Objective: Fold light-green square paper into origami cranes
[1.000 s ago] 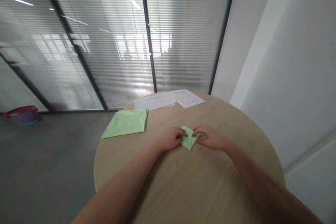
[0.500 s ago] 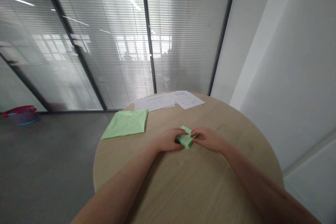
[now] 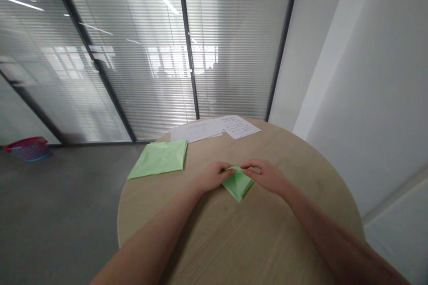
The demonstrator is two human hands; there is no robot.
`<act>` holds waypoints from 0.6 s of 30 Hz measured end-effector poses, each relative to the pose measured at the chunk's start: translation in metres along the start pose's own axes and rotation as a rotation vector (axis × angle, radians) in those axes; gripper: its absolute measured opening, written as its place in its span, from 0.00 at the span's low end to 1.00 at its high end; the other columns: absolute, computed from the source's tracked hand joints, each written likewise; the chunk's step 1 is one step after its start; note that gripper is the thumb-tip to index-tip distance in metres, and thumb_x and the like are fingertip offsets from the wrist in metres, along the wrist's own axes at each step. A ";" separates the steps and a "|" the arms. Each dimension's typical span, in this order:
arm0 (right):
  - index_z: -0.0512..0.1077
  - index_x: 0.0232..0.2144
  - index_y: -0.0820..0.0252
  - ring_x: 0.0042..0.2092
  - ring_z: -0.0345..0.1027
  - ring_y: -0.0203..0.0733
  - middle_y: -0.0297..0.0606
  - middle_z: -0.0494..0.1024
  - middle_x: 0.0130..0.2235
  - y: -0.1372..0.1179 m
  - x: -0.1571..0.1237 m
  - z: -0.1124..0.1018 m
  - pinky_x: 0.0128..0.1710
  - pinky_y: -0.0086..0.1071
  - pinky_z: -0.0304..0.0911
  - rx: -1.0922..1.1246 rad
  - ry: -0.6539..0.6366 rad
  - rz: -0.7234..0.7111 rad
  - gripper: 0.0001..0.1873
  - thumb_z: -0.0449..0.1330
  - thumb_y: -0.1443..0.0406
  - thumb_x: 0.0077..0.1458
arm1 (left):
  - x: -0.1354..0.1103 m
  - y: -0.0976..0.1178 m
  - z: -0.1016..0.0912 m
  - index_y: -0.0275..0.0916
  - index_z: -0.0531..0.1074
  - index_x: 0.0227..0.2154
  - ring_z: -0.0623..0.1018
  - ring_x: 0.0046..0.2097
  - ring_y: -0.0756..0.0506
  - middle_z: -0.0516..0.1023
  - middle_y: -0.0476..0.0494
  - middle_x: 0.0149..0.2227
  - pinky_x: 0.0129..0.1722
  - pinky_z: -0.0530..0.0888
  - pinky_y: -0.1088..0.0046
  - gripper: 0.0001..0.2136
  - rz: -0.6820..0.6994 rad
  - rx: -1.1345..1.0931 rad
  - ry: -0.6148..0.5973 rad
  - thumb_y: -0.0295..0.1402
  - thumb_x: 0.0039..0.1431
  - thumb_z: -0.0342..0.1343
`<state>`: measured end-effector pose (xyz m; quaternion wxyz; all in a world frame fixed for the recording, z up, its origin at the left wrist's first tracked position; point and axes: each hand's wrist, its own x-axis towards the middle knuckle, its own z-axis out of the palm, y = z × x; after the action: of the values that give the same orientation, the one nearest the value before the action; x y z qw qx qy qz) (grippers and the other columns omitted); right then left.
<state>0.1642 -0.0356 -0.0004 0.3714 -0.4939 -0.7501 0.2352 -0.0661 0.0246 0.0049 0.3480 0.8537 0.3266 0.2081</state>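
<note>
A small piece of folded green paper point(image 3: 238, 185) is on the round table between my hands, one pointed corner facing me. My left hand point(image 3: 216, 175) pinches its upper left edge between thumb and fingers. On the other side, my right hand point(image 3: 264, 174) pinches the upper right edge in the same way. The paper rises slightly where the fingertips grip it, and a crease runs down its middle. The fingers cover its left and right corners.
A larger folded green sheet point(image 3: 160, 158) lies at the table's left edge. White printed papers point(image 3: 239, 126) overlap at the far edge. The wooden table point(image 3: 234, 240) is round. A red and blue basket point(image 3: 29, 148) stands on the floor at left, by the glass partition.
Both hands have shifted to the far edges of the small green paper. Its near corner now points further toward me, and more of its surface shows.
</note>
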 end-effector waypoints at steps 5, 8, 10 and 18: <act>0.82 0.38 0.56 0.41 0.77 0.45 0.39 0.85 0.38 -0.003 0.000 0.001 0.42 0.36 0.71 0.043 0.016 0.000 0.12 0.60 0.59 0.60 | 0.001 0.000 0.001 0.35 0.75 0.28 0.66 0.29 0.49 0.69 0.51 0.25 0.29 0.62 0.74 0.22 0.023 0.001 -0.037 0.49 0.66 0.49; 0.81 0.36 0.56 0.38 0.77 0.45 0.38 0.85 0.36 0.000 0.001 0.003 0.40 0.35 0.71 0.043 0.031 0.018 0.10 0.60 0.60 0.59 | 0.002 -0.001 0.001 0.36 0.71 0.25 0.64 0.28 0.50 0.65 0.52 0.23 0.28 0.60 0.74 0.22 0.001 0.009 -0.046 0.50 0.64 0.50; 0.80 0.35 0.57 0.37 0.77 0.44 0.38 0.84 0.36 0.002 0.001 0.004 0.39 0.35 0.71 0.048 0.027 0.023 0.10 0.60 0.60 0.59 | 0.002 -0.002 0.001 0.37 0.69 0.24 0.62 0.28 0.50 0.63 0.52 0.23 0.28 0.59 0.74 0.23 -0.010 0.003 -0.065 0.51 0.64 0.49; 0.77 0.33 0.58 0.34 0.75 0.42 0.37 0.82 0.33 0.002 -0.001 0.004 0.36 0.33 0.69 0.086 0.022 0.046 0.08 0.60 0.61 0.59 | 0.003 -0.004 0.000 0.38 0.63 0.20 0.59 0.27 0.50 0.57 0.54 0.21 0.26 0.56 0.73 0.25 -0.010 -0.011 -0.094 0.54 0.63 0.48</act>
<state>0.1624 -0.0352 -0.0042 0.3951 -0.4972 -0.7235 0.2705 -0.0661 0.0287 0.0024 0.3687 0.8590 0.3131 0.1679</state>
